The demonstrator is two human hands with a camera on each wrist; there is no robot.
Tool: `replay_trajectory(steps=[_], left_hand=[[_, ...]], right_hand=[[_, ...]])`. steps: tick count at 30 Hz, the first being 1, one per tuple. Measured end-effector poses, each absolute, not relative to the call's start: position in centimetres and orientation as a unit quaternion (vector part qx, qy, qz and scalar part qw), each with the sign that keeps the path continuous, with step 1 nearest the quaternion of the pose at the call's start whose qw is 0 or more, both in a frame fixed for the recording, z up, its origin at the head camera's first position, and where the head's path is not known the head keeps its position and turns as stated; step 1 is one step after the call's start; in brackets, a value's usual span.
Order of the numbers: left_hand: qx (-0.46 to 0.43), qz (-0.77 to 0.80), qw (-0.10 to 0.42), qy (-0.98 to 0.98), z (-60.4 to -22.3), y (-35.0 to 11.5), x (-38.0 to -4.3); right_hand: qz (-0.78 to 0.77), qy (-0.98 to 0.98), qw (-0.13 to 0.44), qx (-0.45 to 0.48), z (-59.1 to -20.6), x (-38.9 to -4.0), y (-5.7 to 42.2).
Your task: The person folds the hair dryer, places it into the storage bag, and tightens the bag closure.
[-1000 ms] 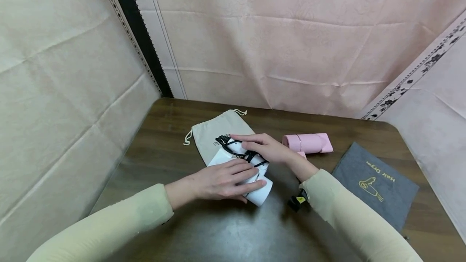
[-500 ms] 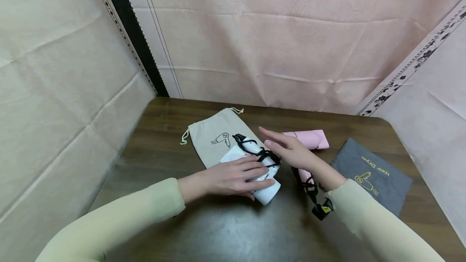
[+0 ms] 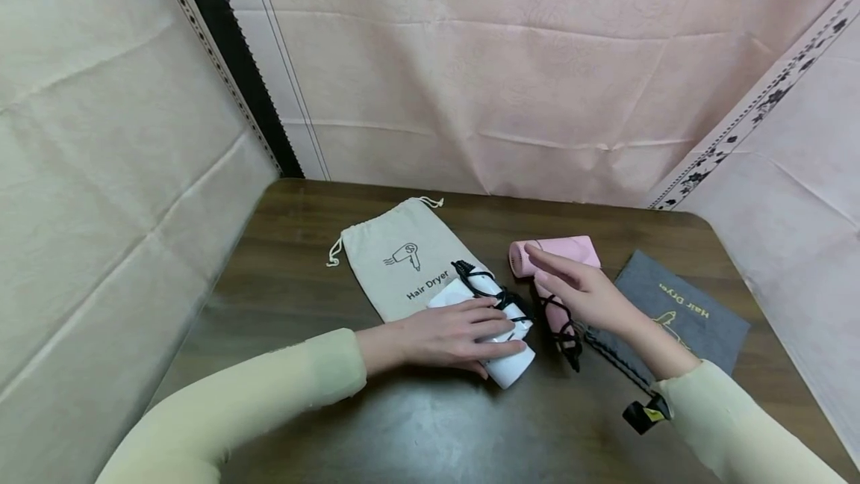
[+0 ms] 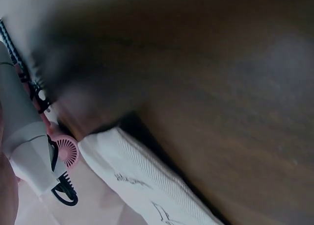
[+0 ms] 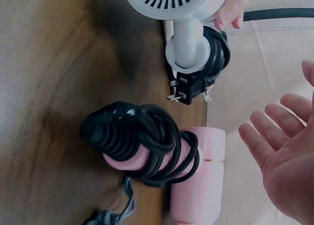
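Note:
My left hand (image 3: 453, 336) grips the white hair dryer (image 3: 512, 366), its fingers over the barrel. A black cord is wound round the dryer's handle, and its plug shows in the right wrist view. Just left of the dryer lies a beige drawstring bag (image 3: 396, 241) printed "Hair Dryer", partly covered by it. My right hand (image 3: 587, 293), fingers extended and holding nothing, hovers over a pink hair dryer (image 3: 571, 247). That dryer's handle, wrapped in black cord (image 5: 157, 146), points toward the table's near side. Part of the pink dryer is hidden behind the right hand in the head view.
A dark grey bag (image 3: 719, 334) with gold "Hair Dryer" lettering lies to the right, partly behind the right forearm. Near the right cuff is a small black device (image 3: 645, 415) with a yellow mark. Pale curtains (image 3: 457, 81) hang behind the wooden table (image 3: 302, 275).
My left hand and the white hair dryer have shifted right, uncovering more of the beige bag. My right hand has left the white dryer and moved right, over the pink one.

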State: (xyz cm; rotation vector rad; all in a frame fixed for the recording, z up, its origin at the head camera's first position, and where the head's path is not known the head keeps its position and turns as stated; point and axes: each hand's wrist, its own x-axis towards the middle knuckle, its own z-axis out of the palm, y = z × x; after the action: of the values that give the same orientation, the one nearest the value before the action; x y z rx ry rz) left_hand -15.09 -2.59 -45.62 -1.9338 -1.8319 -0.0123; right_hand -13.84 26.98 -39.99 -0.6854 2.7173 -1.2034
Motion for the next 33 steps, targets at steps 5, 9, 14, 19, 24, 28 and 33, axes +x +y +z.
replay_trajectory(steps=[5, 9, 14, 19, 24, 28, 33], left_hand=[[-0.708, 0.003, 0.232, -0.667, -46.4, -2.1, -14.8], [-0.712, 0.011, 0.221, -0.666, -46.9, -1.8, -14.7], [-0.718, 0.023, 0.208, -0.664, -47.3, -1.5, -14.4], [-0.719, 0.02, 0.196, -0.667, -47.8, -1.2, -14.2], [-0.705, 0.019, 0.19, -0.683, -47.9, -0.9, -14.2], [-0.694, 0.028, 0.191, -0.693, -48.0, -0.7, -14.2], [-0.683, 0.018, 0.184, -0.707, -47.5, -1.3, -14.3]], right_hand=[[-0.362, 0.905, 0.03, -0.222, -40.1, -13.0, 27.6], [-0.355, 0.908, 0.028, -0.22, -40.3, -12.5, 28.0], [-0.361, 0.905, 0.021, -0.224, -40.8, -11.8, 28.3], [-0.364, 0.9, 0.009, -0.242, -41.5, -11.4, 28.6], [-0.351, 0.907, 0.002, -0.233, -41.9, -11.0, 28.5], [-0.34, 0.911, -0.006, -0.233, -42.1, -10.7, 28.5], [-0.333, 0.909, -0.025, -0.249, -42.5, -10.4, 28.4]])
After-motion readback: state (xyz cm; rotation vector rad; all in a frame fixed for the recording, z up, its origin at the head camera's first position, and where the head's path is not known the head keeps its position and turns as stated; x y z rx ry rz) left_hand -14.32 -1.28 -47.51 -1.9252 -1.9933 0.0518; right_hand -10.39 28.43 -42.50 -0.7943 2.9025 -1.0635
